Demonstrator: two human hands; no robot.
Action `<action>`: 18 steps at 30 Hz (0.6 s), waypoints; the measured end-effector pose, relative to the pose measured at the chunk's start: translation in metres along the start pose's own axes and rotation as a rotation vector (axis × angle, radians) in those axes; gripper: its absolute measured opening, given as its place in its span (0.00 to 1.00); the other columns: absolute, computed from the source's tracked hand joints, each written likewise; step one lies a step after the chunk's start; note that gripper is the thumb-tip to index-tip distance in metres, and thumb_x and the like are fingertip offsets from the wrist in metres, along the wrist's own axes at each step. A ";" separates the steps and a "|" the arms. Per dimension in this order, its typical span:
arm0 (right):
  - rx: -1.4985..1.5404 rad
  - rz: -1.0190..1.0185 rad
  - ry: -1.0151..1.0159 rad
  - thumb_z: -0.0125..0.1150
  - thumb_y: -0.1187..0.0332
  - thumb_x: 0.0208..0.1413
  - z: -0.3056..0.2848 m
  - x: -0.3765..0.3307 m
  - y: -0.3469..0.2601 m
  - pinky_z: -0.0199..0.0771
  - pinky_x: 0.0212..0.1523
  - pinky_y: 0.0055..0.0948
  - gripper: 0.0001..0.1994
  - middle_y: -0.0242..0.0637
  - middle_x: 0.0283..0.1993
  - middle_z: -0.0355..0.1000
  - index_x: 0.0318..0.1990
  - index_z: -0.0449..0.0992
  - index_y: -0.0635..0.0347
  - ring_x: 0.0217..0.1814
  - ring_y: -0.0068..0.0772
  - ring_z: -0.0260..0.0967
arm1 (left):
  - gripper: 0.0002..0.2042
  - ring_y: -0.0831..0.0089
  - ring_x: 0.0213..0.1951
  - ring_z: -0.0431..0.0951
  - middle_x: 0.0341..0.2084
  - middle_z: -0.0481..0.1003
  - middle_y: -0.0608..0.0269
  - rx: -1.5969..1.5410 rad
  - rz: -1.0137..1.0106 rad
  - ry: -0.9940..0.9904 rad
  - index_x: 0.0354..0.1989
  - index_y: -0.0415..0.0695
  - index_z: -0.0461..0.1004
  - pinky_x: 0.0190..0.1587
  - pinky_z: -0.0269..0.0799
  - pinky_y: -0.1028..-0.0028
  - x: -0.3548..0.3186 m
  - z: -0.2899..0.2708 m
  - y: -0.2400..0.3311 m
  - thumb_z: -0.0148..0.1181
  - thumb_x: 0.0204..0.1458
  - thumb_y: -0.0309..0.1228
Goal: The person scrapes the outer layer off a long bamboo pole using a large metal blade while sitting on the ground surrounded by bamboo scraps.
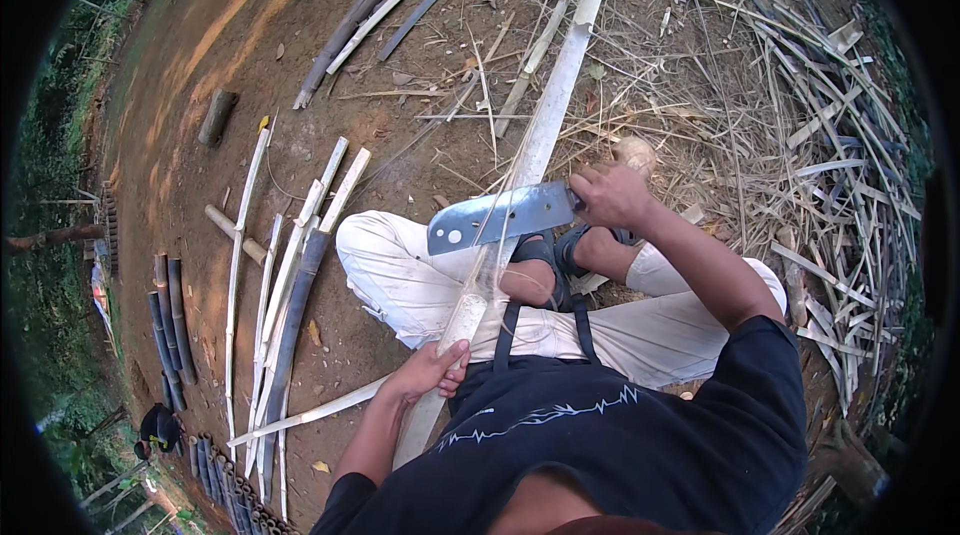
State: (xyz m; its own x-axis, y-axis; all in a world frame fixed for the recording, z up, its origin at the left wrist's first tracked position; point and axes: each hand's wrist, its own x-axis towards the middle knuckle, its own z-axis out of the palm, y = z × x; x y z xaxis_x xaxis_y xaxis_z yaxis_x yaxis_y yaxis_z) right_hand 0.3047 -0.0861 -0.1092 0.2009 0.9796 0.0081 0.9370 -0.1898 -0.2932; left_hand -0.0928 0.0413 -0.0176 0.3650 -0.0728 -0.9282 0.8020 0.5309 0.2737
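Note:
A long split bamboo strip runs from the ground ahead, across my lap, to my left side. My left hand is closed around its near part, by my waist. In my right hand is a machete with a broad, square-ended steel blade and a few holes near the tip. Its blade lies across the strip, pointing left, above my shins. Thin slivers pass by the blade. Beyond my right fist shows a pale rounded end, perhaps of the handle. Whether the edge cuts into the strip I cannot tell.
I sit cross-legged on bare earth. Several bamboo splits lie to the left, with dark bamboo pieces farther out. A heap of strips fills the right side. Shavings cover the ground ahead, and a short log lies far left.

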 end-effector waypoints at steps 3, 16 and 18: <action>-0.038 0.484 0.018 0.61 0.55 0.55 -0.004 0.028 0.061 0.79 0.38 0.49 0.15 0.48 0.31 0.78 0.38 0.75 0.59 0.36 0.51 0.79 | 0.19 0.84 0.17 0.56 0.16 0.59 0.74 -0.090 -0.035 -0.033 0.31 0.46 0.64 0.19 0.55 0.79 -0.013 -0.006 -0.027 0.53 0.66 0.48; -0.024 0.593 -0.010 0.63 0.57 0.52 0.004 0.036 0.130 0.79 0.42 0.48 0.14 0.46 0.33 0.79 0.37 0.77 0.59 0.37 0.50 0.79 | 0.18 0.82 0.18 0.57 0.17 0.59 0.73 -0.078 -0.077 -0.089 0.31 0.46 0.63 0.20 0.55 0.78 -0.039 -0.037 -0.066 0.53 0.66 0.47; -0.008 0.588 -0.024 0.61 0.56 0.54 -0.002 0.045 0.111 0.80 0.43 0.48 0.15 0.48 0.35 0.80 0.36 0.79 0.60 0.39 0.52 0.79 | 0.17 0.82 0.18 0.57 0.17 0.59 0.73 -0.083 -0.060 -0.059 0.32 0.46 0.63 0.20 0.55 0.78 -0.043 -0.030 -0.057 0.53 0.66 0.46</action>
State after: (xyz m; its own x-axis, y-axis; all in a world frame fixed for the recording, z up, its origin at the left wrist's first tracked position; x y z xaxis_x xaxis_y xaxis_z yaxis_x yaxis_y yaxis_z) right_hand 0.4184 -0.0634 -0.1399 0.6815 0.7106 -0.1751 0.6720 -0.7024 -0.2348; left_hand -0.1683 0.0397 -0.0010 0.3463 -0.1547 -0.9253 0.7823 0.5920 0.1938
